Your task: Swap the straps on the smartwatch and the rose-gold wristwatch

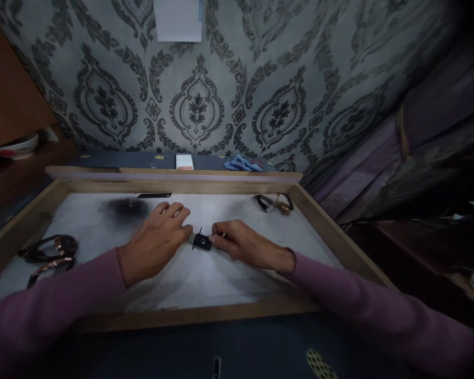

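Observation:
A small black rectangular piece [203, 241] with a round mark in its middle and thin dark rods beside it lies on the white floor of a wooden-framed tray [181, 315]. My left hand [157, 243] is just left of it, fingers curled, thumb tip near its upper left; whatever those fingers hold, if anything, is hidden. On the other side, my right hand [248, 244] has thumb and index finger pinched at the piece's right edge, round something small that I cannot make out.
Watches [49, 249] lie at the tray's left, and more watches [275, 203] at its back right. A dark flat blade-like strip [154, 196] rests by the back edge. Behind the tray are a small white box [184, 161] and a blue cloth [243, 163].

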Motion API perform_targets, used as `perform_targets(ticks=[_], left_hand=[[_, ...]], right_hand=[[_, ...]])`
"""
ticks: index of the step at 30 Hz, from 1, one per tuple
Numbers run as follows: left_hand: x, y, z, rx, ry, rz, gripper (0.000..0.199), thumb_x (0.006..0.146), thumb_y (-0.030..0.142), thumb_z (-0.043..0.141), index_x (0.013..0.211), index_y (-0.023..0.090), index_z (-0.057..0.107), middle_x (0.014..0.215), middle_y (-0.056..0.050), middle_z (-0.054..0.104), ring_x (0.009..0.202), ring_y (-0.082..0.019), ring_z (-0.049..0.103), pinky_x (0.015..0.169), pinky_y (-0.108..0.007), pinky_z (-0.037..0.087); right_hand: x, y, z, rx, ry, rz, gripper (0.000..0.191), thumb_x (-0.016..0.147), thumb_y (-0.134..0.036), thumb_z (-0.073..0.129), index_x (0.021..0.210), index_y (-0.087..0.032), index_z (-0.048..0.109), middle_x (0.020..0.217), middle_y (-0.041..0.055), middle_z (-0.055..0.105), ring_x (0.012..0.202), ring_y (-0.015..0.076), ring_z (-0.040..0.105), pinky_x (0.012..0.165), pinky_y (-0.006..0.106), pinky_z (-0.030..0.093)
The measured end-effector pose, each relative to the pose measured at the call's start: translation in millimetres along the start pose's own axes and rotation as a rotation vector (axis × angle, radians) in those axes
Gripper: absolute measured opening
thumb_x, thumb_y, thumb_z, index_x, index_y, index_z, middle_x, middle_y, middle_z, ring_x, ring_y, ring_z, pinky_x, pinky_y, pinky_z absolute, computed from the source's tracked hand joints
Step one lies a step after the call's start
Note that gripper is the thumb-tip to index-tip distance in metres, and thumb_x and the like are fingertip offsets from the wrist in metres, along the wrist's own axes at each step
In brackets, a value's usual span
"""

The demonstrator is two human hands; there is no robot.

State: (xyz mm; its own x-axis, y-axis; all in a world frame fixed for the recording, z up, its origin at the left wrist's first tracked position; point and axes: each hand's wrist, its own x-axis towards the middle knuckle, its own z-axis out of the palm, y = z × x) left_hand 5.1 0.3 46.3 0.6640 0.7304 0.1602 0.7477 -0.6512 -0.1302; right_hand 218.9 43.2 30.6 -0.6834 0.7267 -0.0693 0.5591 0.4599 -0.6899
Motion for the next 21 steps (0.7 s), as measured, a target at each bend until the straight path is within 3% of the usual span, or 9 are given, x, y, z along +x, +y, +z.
perform_targets(ticks=[5, 7, 10, 13, 16, 21], left_hand=[[10.9, 3.4, 3.4, 0.167, 0.025, 0.103, 0.033, 0.093, 0.000, 0.036, 0.089, 0.015, 0.066, 0.100, -0.011, 0.063, 0.104, -0.029, 0.056, 0.102, -0.051, 0.037], [11.8, 3.3, 8.9, 0.175, -0.011, 0.121, 0.033, 0.093, 0.001, 0.036, 0.090, 0.014, 0.065, 0.094, -0.010, 0.064, 0.097, -0.027, 0.059, 0.096, -0.047, 0.043], [9.5, 2.3, 18.5, 0.038, -0.031, 0.044, 0.027, 0.093, 0.002, 0.039, 0.095, 0.014, 0.063, 0.092, -0.010, 0.065, 0.091, -0.025, 0.061, 0.085, -0.042, 0.049], [6.0, 3.6, 26.5, -0.197, 0.006, -0.091, 0.019, 0.097, 0.012, 0.041, 0.098, 0.014, 0.060, 0.094, -0.010, 0.066, 0.091, -0.025, 0.063, 0.082, -0.040, 0.051], [3.9, 8.9, 29.2, -0.393, 0.035, -0.203, 0.020, 0.099, 0.033, 0.048, 0.099, 0.016, 0.057, 0.096, -0.010, 0.066, 0.092, -0.026, 0.064, 0.080, -0.040, 0.053], [3.3, 17.3, 26.0, -0.440, -0.017, -0.247, 0.032, 0.092, 0.042, 0.061, 0.107, 0.014, 0.056, 0.105, -0.012, 0.066, 0.104, -0.030, 0.061, 0.088, -0.046, 0.049]], right_hand=[[-6.8, 3.0, 14.2, 0.539, -0.017, 0.238, 0.021, 0.092, -0.026, 0.053, 0.072, -0.018, 0.049, 0.044, -0.0072, 0.051, 0.037, 0.0070, 0.046, 0.040, 0.017, 0.037], [-9.7, 2.7, 21.1, 0.697, -0.007, 0.297, 0.022, 0.090, -0.029, 0.057, 0.074, -0.018, 0.050, 0.045, -0.0059, 0.056, 0.038, 0.0077, 0.051, 0.040, 0.017, 0.042], [-14.3, 1.3, 31.0, 0.844, 0.010, 0.320, 0.023, 0.089, -0.031, 0.062, 0.074, -0.017, 0.050, 0.048, -0.0047, 0.060, 0.041, 0.0088, 0.057, 0.043, 0.018, 0.048], [-17.9, 1.7, 38.4, 0.927, 0.002, 0.275, 0.025, 0.087, -0.033, 0.065, 0.074, -0.017, 0.051, 0.051, -0.0046, 0.061, 0.045, 0.0092, 0.061, 0.047, 0.019, 0.052], [-20.8, 3.1, 41.2, 0.941, -0.048, 0.216, 0.026, 0.087, -0.036, 0.067, 0.077, -0.017, 0.053, 0.056, -0.0038, 0.063, 0.052, 0.0097, 0.065, 0.054, 0.021, 0.055], [-27.4, 2.1, 36.5, 0.908, -0.098, 0.197, 0.029, 0.087, -0.042, 0.067, 0.080, -0.016, 0.056, 0.066, -0.0014, 0.066, 0.060, 0.0100, 0.067, 0.062, 0.023, 0.057]])
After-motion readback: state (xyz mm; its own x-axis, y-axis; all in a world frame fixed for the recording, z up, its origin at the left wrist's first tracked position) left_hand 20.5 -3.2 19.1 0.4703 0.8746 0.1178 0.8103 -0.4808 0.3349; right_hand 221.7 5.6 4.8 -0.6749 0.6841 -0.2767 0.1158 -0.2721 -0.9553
